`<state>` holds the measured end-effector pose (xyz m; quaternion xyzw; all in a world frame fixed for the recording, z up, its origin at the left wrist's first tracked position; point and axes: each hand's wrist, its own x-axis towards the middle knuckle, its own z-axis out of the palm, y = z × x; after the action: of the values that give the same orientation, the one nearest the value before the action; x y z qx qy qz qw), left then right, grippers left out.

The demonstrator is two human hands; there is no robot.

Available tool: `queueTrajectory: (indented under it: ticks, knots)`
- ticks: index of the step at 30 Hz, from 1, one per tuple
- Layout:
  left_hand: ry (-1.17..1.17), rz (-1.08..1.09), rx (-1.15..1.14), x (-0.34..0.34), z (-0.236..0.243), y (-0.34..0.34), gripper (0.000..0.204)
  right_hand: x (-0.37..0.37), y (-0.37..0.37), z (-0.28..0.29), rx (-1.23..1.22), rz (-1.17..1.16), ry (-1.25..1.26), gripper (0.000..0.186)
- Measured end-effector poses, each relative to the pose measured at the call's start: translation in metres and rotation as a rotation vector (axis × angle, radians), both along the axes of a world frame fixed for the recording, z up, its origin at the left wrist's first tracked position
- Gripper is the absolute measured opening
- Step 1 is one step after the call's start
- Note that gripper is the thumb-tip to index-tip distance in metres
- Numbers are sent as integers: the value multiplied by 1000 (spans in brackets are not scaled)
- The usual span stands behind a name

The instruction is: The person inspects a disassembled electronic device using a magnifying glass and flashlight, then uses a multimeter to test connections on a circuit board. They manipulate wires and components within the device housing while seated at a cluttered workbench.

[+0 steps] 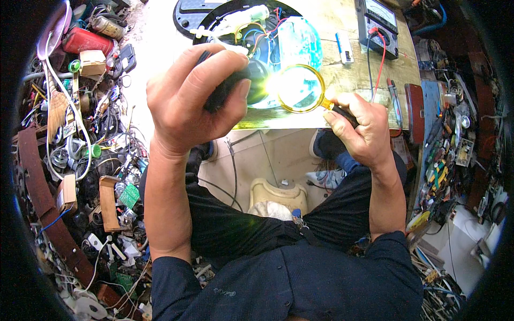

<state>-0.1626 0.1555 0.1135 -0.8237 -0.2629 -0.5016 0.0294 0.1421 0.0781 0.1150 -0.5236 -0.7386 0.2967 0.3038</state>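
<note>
So we've got a wooden table (pixel 350 88) with an opened-up round housing (pixel 261 47) on it, wires and all. Analog multimeter (pixel 380 29) sits off to its right, near the table's edge. Our left hand (pixel 187 96) has its fingers wrapped around a lit black flashlight (pixel 259 80), just beside the housing's near side. Our right hand (pixel 364 125) pinches the handle of a yellow-rimmed magnifying glass (pixel 300 89), lens right by the beam.

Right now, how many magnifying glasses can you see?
1: the yellow-rimmed magnifying glass, held in your right hand, beside the lit flashlight in your left hand. Others may be hidden in the clutter.
</note>
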Motion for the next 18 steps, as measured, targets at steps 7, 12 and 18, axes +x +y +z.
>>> queueTrajectory:
  ticks: [7, 12, 18]
  knots:
    - [-5, 0, -16, 0, 0, -1, 31, 3, 0, -3, 13, 0, -19, 24]
    - [-7, -5, 8, 0, -1, 1, 31, 3, 0, -3, -6, 8, -8, 24]
    - [-14, -8, -3, 0, -1, 1, 32, 3, 0, -2, -16, 17, -11, 23]
